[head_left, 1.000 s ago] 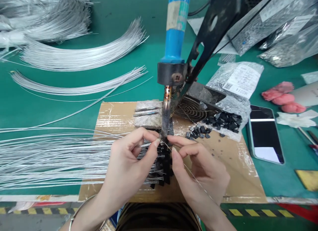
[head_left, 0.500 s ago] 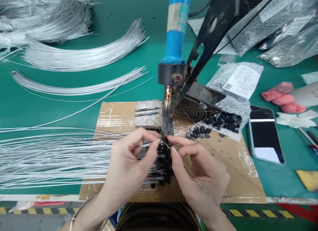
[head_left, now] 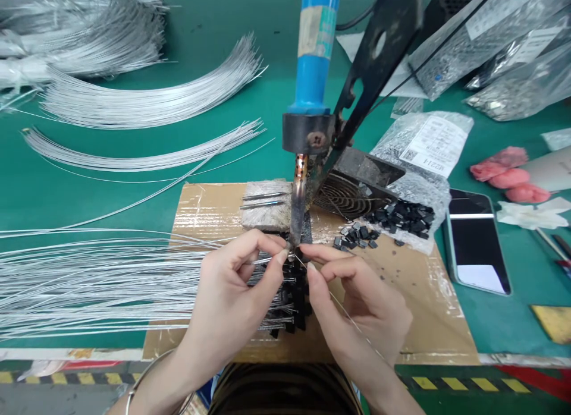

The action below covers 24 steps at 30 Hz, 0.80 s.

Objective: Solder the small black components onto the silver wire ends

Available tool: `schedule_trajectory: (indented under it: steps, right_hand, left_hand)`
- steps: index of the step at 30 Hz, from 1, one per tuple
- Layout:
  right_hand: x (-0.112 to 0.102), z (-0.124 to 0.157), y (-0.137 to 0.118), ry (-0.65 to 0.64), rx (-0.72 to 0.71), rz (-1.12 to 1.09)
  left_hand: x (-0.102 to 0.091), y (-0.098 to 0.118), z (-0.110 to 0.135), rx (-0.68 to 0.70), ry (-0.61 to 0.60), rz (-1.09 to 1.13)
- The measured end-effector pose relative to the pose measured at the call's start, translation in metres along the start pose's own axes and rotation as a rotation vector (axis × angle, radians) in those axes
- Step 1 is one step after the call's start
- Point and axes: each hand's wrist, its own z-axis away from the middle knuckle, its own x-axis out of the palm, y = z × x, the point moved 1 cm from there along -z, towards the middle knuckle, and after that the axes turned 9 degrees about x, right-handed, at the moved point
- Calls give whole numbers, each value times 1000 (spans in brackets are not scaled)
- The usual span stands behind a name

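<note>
A blue-handled soldering iron (head_left: 314,76) hangs fixed in a black stand, its tip (head_left: 296,225) pointing down at a cardboard sheet (head_left: 423,296). My left hand (head_left: 232,296) pinches the end of a silver wire (head_left: 261,261) right under the tip. My right hand (head_left: 357,302) pinches a thin solder wire (head_left: 352,323), feeding its end to the same spot. Below my fingers lies a heap of wires with small black parts (head_left: 294,299) on their ends.
Bundles of silver wires (head_left: 89,278) fan out at left, with more bundles (head_left: 147,100) farther back. Loose black components (head_left: 397,217) spill from a plastic bag (head_left: 428,144) at right. A phone (head_left: 475,242) and pink finger cots (head_left: 508,174) lie on the green mat.
</note>
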Motion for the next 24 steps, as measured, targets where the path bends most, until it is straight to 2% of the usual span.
schedule_trajectory:
  steps: [8, 15, 24]
  right_hand:
    - [1, 0, -1, 14, -26, 24]
    - [1, -1, -2, 19, -104, 84]
    - [0, 3, 1, 13, -78, 89]
  left_hand:
    - [-2, 0, 2, 4, 8, -1]
    - [-3, 0, 2, -1, 12, -14]
    - [-2, 0, 2, 7, 13, -9]
